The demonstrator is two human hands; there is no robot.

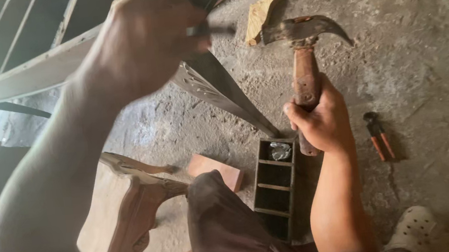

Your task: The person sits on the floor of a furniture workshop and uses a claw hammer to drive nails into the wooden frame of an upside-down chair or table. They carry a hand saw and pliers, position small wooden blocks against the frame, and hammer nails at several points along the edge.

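the right hand (321, 121) is closed tight around the worn reddish-brown wooden handle of a rusty steel claw hammer (303, 51), which stands nearly upright, its dark head raised above the fist with the curved claw pointing to the right of the view. the left hand (143, 37) is raised close to the camera, its fingers pinched shut on a thin dark metal nail or pin (214, 31) whose tip sticks out toward the hammer head; the two lie near each other but apart. just behind the left hand runs the pale, curved, carved wooden furniture frame (35, 71), and a slanted carved leg (221, 93) of the same piece reaches down to the floor.

below the hammer hand a small dark wooden box with four compartments (276, 184) lies on the rough grey concrete floor (421, 38); the top compartment holds something shiny and crumpled, too small to make out. to its left lies a reddish rectangular wood block (215, 170), and beside that an unfinished carved wooden panel (122, 209). a pair of pincers with orange handles (376, 135) lies on the floor to the right of the wrist, well clear of it. a pale yellowish wood offcut (258, 17) rests near the hammer head, farther back. a cream perforated clog (413, 231) shows at the lower right
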